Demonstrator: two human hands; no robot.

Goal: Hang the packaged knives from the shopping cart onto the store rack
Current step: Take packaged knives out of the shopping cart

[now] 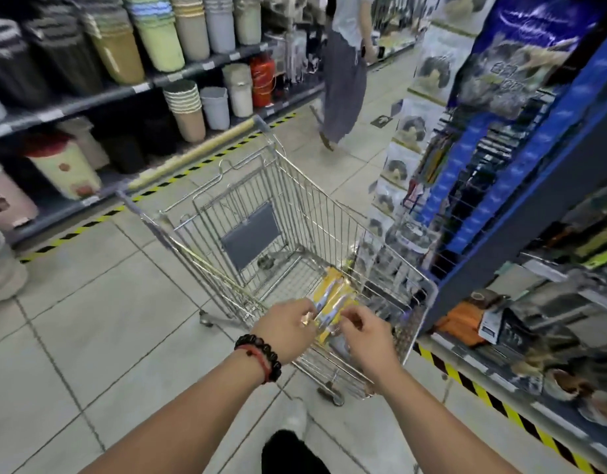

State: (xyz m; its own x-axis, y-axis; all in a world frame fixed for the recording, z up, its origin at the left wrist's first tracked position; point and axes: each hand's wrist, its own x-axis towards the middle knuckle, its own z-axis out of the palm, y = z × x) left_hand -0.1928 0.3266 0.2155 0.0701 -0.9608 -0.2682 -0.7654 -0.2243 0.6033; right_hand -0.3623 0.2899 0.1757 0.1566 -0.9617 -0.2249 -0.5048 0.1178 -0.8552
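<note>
Both hands meet over the near end of the silver wire shopping cart (295, 213), which stands on the pale tiled floor (89, 302) between two aisles. The left hand (286, 331), with a black bead bracelet and red cord (261, 357) on its wrist, pinches the near left edge of the yellow-backed packaged knives (332, 297) with curled fingers. The right hand (365, 336) curls its fingers round the near right edge of the same pack. The knives are lifted at the near end, their far end pointing down into the cart's basket; whether they are touching the cart's bottom I cannot tell.

To the right stands the blue store rack (521, 186) with wire hooks and hanging packaged goods, blurred. Along the far left, dark shelves (89, 97) carry stacked plastic bins and buckets in grey, beige, green and red. Another person in a long grey skirt (343, 90) is walking in the far aisle. Yellow-and-black hazard tape (199, 162) lines the floor by the shelves.
</note>
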